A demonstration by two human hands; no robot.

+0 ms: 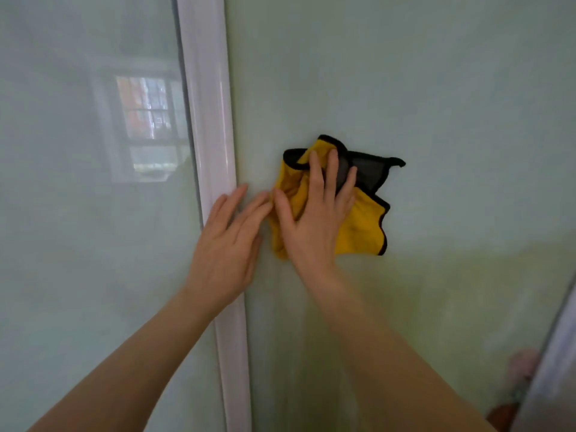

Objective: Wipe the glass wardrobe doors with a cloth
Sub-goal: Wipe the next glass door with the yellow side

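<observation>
We are pressing the cloth (358, 226) on the right glass door (436, 88) with spread right-hand fingers (332, 169), while the flat left hand (227, 241) is lying just beside it.

Crumpled yellow cloth (358, 232) (black-edged) lies flat against the pale-green glass door (436, 88).
</observation>
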